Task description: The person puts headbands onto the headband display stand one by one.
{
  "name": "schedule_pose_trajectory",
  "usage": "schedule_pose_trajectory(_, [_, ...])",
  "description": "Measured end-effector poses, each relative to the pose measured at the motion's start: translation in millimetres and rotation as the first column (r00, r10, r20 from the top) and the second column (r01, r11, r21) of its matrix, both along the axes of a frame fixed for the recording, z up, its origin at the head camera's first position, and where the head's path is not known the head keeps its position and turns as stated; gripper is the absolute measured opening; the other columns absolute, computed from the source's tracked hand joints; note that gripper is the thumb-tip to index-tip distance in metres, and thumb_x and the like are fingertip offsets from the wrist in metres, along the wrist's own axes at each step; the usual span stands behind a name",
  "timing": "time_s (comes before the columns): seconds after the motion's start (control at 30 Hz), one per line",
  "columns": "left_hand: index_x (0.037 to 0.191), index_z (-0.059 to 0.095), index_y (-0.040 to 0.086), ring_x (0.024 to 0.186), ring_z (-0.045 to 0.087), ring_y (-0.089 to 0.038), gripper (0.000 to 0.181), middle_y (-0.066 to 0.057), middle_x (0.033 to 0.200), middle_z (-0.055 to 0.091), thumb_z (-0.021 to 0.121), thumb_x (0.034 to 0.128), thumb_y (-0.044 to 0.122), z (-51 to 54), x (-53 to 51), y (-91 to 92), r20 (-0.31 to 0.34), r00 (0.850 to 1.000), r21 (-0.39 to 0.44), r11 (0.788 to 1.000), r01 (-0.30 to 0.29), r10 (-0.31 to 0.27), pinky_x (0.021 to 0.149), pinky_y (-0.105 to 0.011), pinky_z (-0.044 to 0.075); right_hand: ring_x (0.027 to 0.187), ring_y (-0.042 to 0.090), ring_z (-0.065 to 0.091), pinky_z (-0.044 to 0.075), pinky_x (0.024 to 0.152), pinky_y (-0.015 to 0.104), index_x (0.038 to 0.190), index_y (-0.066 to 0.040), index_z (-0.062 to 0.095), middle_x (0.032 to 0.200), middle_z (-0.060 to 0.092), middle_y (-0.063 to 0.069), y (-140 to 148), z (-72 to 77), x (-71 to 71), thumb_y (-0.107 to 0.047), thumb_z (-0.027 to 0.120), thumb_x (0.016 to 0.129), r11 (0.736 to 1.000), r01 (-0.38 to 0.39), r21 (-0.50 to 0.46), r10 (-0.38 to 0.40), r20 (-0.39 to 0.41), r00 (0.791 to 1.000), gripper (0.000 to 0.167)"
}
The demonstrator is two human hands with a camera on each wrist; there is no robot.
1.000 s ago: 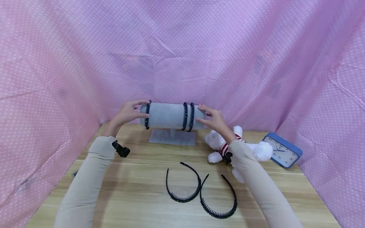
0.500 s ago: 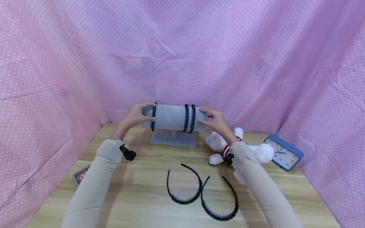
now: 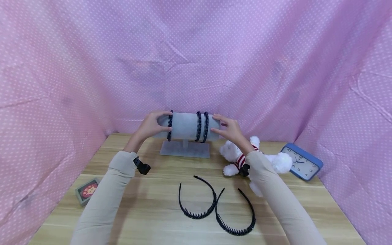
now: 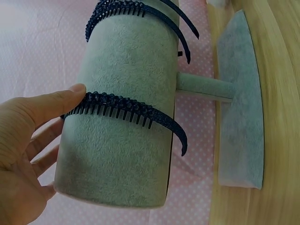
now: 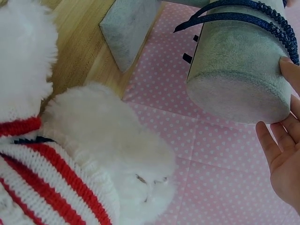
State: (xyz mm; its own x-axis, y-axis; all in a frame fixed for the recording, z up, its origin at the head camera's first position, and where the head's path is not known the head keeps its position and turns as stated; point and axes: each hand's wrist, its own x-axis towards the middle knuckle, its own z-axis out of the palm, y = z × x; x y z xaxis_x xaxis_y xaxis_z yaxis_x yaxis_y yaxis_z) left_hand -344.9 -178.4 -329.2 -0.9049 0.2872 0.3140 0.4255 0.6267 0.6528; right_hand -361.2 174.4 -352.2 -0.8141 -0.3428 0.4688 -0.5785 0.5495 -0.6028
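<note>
Headbands (3) round gry cyl.

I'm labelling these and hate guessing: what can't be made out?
Head: part of the stuffed toy, behind the right sleeve.
Head: left end of the padded roll, partly behind the left hand.
Left wrist: part of the farthest headband, past the top edge.
Right wrist: part of the right hand, past the right edge.
</note>
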Motion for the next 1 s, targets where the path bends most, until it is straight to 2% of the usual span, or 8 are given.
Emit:
schedule_pose_trajectory(0.4, [0.138,0.063,0.013,0.138,0.050,-0.036,0.060,-0.014,0.147,0.059,0.086,0.0829,0.021,-1.6,-4.3,19.4,-0.068,0.997,-0.057,0.998,0.021,-0.025,0.115,-0.056,0.041,0.135,0.034,0.057,0.053,0.106,0.044,0.135,-0.006,0.065,0.148,0.056,0.014,0,1.1,0.0,-0.014,0.082,0.087,1.000,0.000,-0.002,0.000,0.008,1.000,0.051])
schedule_pose_trajectory(0.6, [0.137,0.064,0.011,0.137,0.052,-0.034,0.060,-0.013,0.145,0.060,0.086,0.0826,0.021,-3.1,-7.2,28.6,-0.100,0.993,-0.062,0.997,0.049,-0.055,0.117,-0.053,0.039,0.135,0.033,0.057,0.053,0.106,0.044,0.135,-0.007,0.066,0.148,0.056,0.013,-1,0.6,0.9,-0.015,0.082,0.087,1.000,-0.001,-0.003,0.001,0.010,1.000,0.051])
schedule_pose_trajectory(0.87, [0.140,0.062,0.012,0.141,0.050,-0.032,0.061,-0.011,0.148,0.058,0.085,0.0842,0.023,-3.5,-7.8,38.6,-0.095,0.993,-0.060,0.996,0.068,-0.074,0.121,-0.050,0.036,0.136,0.034,0.056,0.053,0.107,0.045,0.136,-0.006,0.065,0.150,0.055,0.014,-1,0.1,1.2,-0.015,0.081,0.088,1.000,0.000,0.000,0.000,0.023,1.000,0.052])
schedule_pose_trajectory(1.0, [0.140,0.062,0.013,0.141,0.049,-0.031,0.061,-0.010,0.147,0.059,0.085,0.0846,0.025,-2.0,-8.3,43.5,-0.105,0.992,-0.064,0.996,0.064,-0.071,0.125,-0.050,0.029,0.136,0.033,0.055,0.052,0.107,0.045,0.136,-0.006,0.064,0.150,0.055,0.013,0,1.6,1.7,-0.015,0.081,0.088,1.000,-0.002,0.001,0.002,0.020,1.000,0.052])
